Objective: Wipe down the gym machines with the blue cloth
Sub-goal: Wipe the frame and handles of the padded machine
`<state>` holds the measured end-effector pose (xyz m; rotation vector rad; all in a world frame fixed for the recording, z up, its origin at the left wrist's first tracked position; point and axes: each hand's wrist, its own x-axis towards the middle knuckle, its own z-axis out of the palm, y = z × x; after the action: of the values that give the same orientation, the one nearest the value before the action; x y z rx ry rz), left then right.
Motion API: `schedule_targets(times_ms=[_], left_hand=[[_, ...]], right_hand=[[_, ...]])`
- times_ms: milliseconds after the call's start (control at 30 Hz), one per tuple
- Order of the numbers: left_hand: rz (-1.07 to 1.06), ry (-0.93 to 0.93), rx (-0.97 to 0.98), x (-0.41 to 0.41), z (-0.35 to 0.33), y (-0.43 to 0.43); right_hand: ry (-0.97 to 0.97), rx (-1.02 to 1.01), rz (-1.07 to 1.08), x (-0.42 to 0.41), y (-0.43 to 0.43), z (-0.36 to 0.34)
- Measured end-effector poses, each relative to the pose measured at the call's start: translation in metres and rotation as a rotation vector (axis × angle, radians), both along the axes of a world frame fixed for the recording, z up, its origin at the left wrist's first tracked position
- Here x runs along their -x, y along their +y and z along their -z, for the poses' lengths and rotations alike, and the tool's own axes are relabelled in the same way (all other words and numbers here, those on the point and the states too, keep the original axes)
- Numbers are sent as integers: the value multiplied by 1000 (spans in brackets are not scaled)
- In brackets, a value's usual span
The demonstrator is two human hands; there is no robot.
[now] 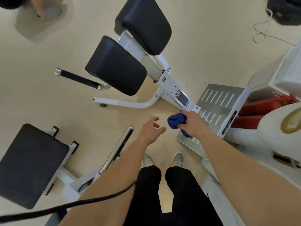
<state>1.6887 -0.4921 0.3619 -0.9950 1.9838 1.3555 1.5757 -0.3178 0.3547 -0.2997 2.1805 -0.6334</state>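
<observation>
My right hand (193, 123) grips a bunched blue cloth (175, 122) close to the lower end of the white frame (172, 85) of a back-extension machine, where it meets the slotted metal footplate (218, 97). I cannot tell whether the cloth touches the frame. Two black pads (117, 66) (144, 22) sit at the top of that machine, and a black-grip handle (78, 78) sticks out to its left. My left hand (150, 129) hovers just left of the cloth, fingers loosely curled, holding nothing.
A second machine with a black pad (31, 165) and a chrome bar (117, 149) stands at lower left. A black cable (65, 207) crosses my left forearm. Red items (260, 105) and white equipment (276, 128) crowd the right. Another person's foot (48, 11) is at top left.
</observation>
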Motion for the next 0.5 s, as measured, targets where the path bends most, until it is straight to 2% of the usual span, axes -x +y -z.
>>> schedule_targets(times_ms=[200, 300, 500], left_hand=[[-92, 151, -89, 7, 82, -1], [-170, 161, -148, 19, 143, -7], [-326, 235, -312, 42, 253, -14]], right_hand=[[134, -48, -57, -6, -19, 80], [229, -25, -86, 1, -38, 130], [249, 29, -69, 28, -58, 224]])
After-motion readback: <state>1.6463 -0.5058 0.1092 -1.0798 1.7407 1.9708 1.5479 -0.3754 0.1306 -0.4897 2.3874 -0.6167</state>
